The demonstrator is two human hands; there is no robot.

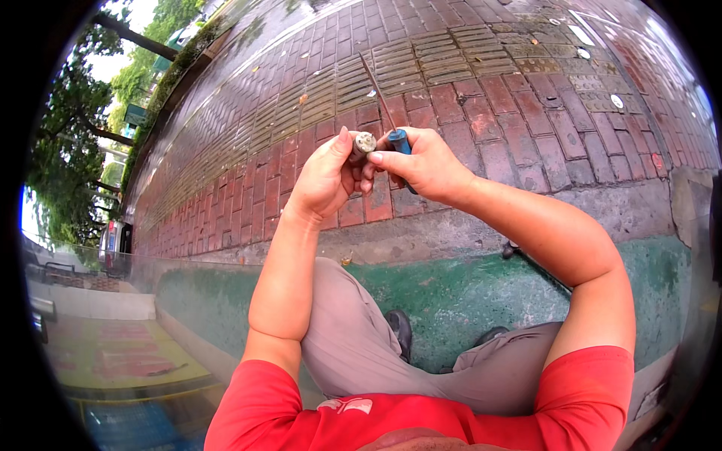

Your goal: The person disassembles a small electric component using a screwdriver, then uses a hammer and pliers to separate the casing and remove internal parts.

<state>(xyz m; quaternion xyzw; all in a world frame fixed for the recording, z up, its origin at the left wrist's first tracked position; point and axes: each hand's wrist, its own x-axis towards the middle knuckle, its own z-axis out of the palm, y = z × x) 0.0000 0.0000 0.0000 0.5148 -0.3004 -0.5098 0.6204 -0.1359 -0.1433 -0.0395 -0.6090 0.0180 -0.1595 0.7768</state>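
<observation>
With our left hand (325, 179) we hold a round part (364, 143) just left of the screwdriver (401, 143) (blue-handled, slim-shafted) gripped in our right hand (435, 167), and bricks (502, 143) lie below that screwdriver.

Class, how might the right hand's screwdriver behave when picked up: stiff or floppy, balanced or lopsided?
The screwdriver probably feels stiff, since its thin shaft looks straight. It may weigh toward the blue handle, which is much thicker.

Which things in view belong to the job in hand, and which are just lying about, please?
In the job:
small round part, at the left hand
blue screwdriver, in the right hand

Apparently lying about:
orange-brown scrap
white scrap
dark thing, kind unclear
</observation>
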